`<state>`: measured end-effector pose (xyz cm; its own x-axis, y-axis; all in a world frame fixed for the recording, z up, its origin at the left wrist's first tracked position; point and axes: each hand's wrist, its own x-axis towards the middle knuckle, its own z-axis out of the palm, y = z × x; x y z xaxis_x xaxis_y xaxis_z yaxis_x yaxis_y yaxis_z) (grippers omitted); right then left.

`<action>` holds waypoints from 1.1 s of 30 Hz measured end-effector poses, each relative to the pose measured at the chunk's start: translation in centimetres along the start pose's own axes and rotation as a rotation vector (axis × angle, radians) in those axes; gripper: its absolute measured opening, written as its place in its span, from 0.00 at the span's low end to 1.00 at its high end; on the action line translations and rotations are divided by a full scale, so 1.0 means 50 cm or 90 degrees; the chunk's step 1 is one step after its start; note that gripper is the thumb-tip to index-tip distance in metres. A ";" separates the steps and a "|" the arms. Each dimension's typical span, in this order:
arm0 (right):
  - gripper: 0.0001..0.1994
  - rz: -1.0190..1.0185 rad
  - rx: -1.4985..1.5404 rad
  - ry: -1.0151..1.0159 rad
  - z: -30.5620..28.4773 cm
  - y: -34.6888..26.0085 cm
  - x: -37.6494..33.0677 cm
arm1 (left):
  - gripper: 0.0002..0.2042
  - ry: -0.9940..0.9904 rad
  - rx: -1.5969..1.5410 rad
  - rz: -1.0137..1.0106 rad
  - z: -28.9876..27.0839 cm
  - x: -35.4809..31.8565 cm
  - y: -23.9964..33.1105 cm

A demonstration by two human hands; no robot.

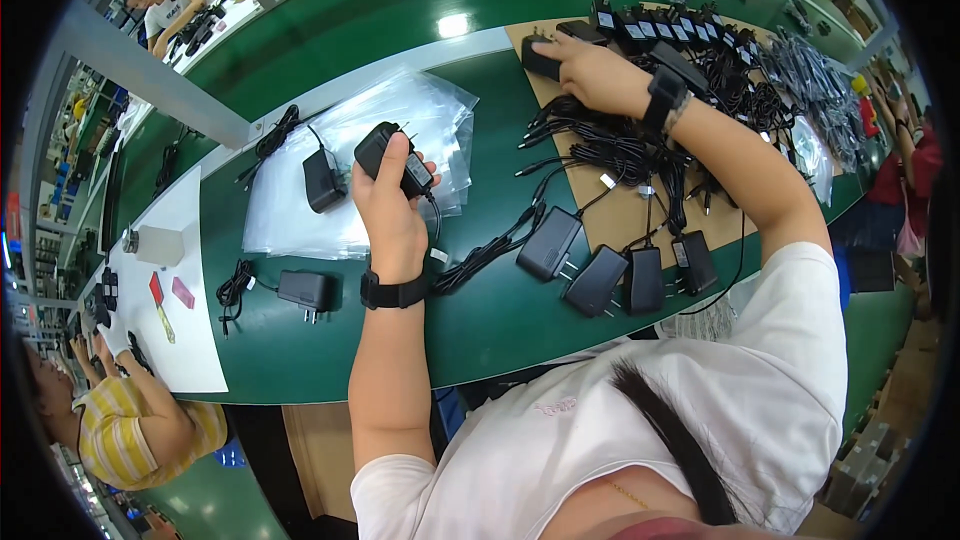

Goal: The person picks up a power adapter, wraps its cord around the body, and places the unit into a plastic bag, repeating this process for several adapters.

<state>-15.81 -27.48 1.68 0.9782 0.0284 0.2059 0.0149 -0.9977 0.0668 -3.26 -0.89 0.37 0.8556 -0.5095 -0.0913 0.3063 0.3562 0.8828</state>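
Note:
My left hand (390,202) is closed around a black power adapter (405,162), its thumb along the near side and the cord hanging down past the wrist. Up at the back of the cardboard sheet (522,35), my right hand (598,75) reaches onto another black adapter (541,58), fingertips on its top; whether it grips is hard to see. Under my right forearm spreads a heap of black cables (610,135). Several adapters (597,278) lie along the near side of the cardboard. Left of my left hand, an adapter (322,178) rests on clear plastic bags (285,210).
Another adapter (303,288) with its coiled cord lies on the green table (480,340). Several adapters stand in a row (655,28) at the back right, beside bagged cables (815,90). On the left a white sheet (195,340) holds a bottle (155,245); a co-worker (150,420) sits there.

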 end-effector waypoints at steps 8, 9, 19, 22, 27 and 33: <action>0.12 0.234 0.065 0.093 -0.052 0.087 0.054 | 0.14 0.009 0.014 -0.007 0.000 0.002 -0.003; 0.13 0.262 0.023 0.067 -0.053 0.101 0.060 | 0.14 0.008 0.016 -0.006 -0.001 0.001 -0.002; 0.26 0.309 0.039 0.084 0.023 0.162 0.069 | 0.15 0.016 0.019 -0.023 -0.006 0.000 -0.006; 0.23 0.370 -0.052 0.131 0.041 0.199 0.063 | 0.15 -0.002 0.026 -0.041 0.000 -0.002 -0.010; 0.19 0.359 -0.267 0.113 0.061 0.218 0.049 | 0.15 -0.010 0.025 -0.045 0.002 0.002 -0.013; 0.25 0.388 -0.092 -0.044 0.040 0.219 0.061 | 0.15 -0.007 0.015 -0.035 0.002 0.000 -0.014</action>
<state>-12.26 -38.44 1.11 0.8133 -0.5517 0.1846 -0.5730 -0.8146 0.0896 -3.49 -1.20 -0.19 0.8336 -0.5357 -0.1346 0.3422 0.3095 0.8872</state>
